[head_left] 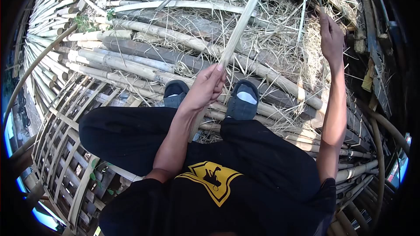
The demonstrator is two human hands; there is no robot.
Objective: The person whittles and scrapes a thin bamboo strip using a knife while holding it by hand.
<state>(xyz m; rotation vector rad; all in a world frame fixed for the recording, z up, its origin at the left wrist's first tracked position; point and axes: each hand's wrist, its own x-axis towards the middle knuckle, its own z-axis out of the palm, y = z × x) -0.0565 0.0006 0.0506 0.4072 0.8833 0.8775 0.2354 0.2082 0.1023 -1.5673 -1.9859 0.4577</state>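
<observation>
My left hand (209, 85) is closed round a pale split bamboo strip (241, 26), which slants up and to the right above my feet. The strip's lower end passes behind my left wrist. At the upper right, my right hand (331, 35) is closed on a knife (323, 10), with its dark, thin blade pointing up and away. A wide gap separates the right hand from the strip.
Bamboo poles (175, 37) and straw-like shavings (280, 48) cover the ground ahead. A woven bamboo lattice (70, 148) stands at the left. Dark wooden boards (363, 17) line the right. Two dark slippers (243, 102) are on my feet.
</observation>
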